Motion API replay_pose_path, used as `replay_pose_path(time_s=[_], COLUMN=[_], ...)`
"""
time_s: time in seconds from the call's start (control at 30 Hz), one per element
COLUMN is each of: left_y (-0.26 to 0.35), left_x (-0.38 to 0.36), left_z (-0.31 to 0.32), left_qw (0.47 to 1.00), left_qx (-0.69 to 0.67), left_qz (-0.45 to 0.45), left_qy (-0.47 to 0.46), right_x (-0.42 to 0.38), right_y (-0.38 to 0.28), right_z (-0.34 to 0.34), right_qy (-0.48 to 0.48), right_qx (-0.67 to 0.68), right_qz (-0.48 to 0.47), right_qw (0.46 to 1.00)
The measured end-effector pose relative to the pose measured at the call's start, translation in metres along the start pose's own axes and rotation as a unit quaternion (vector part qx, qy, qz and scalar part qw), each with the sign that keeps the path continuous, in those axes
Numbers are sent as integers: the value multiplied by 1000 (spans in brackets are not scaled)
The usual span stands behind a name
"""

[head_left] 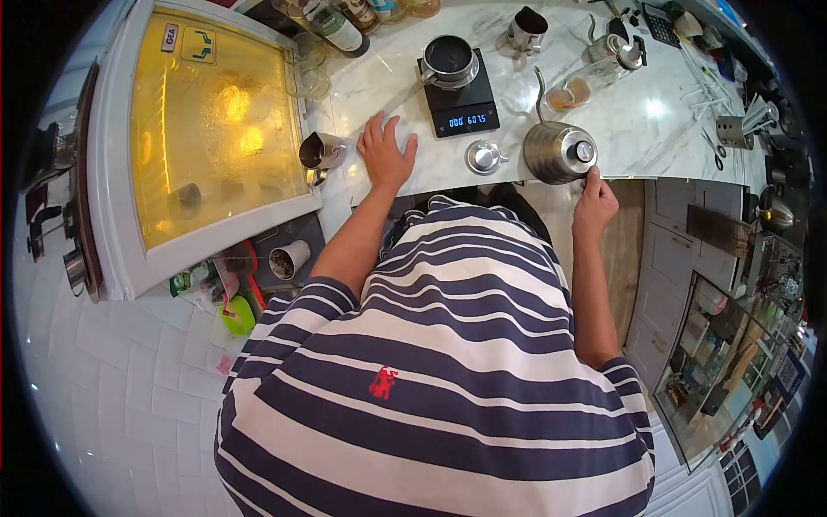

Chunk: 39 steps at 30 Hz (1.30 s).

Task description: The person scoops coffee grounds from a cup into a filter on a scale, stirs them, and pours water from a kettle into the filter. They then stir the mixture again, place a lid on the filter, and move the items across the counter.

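My left hand lies on the marble counter, fingers spread and holding nothing. My right hand is closed at the near side of a steel gooseneck kettle, whose handle is mostly hidden by the fingers. The kettle is at the counter's front edge, its spout pointing away from me. Between my hands, a black digital scale shows 607.5 on a blue display. On it stands a metal vessel with a dark round top or contents. Nearer me is a small silver piece with a knob.
A steel pitcher stands left of my left hand, beside the yellow-lit glass cabinet. Behind are bottles, another pitcher and a glass plunger pot. Scissors and a utensil holder lie right.
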<state>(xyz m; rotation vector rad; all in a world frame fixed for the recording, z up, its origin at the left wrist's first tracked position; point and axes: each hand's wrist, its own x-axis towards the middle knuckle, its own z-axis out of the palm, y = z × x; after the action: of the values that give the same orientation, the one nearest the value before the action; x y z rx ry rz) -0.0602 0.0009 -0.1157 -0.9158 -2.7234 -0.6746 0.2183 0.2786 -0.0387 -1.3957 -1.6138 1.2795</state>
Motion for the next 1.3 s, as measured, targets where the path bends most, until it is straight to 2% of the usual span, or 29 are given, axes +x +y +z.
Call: replay_pose_path(time_s=[0.53, 0.63, 0.73, 0.77, 0.83, 0.93, 1.03, 1.17, 1.3], left_y=[-1, 1, 3, 4, 5, 4, 5, 5, 5], left_x=[-6, -9, -14, -16, -20, -23, -23, -23, -22], left_z=[3, 5, 4, 5, 4, 2, 3, 3, 2], left_qw=[1000, 1000, 1000, 1000, 1000, 1000, 1000, 1000, 1000], left_qx=[13, 20, 18, 15, 13, 10, 7, 10, 11], left_qz=[11, 2, -3, -4, -6, -8, -6, -10, -10], left_qy=[0, 0, 3, 5, 8, 5, 4, 0, 1], right_x=[2, 2, -8, -13, -28, -53, -63, -57, -51], right_y=[-19, -23, -25, -27, -41, -41, -26, -15, -2], right_z=[16, 14, 18, 15, 13, 22, 41, 66, 85], right_qy=[40, 15, 130, 164, 226, 56, -106, -206, -261], right_qx=[-64, -87, -150, -193, -268, -170, -134, -229, -298], right_qz=[-8, 11, -140, -230, -400, -458, -426, -390, -455], right_qw=[997, 996, 970, 940, 847, 871, 889, 868, 797])
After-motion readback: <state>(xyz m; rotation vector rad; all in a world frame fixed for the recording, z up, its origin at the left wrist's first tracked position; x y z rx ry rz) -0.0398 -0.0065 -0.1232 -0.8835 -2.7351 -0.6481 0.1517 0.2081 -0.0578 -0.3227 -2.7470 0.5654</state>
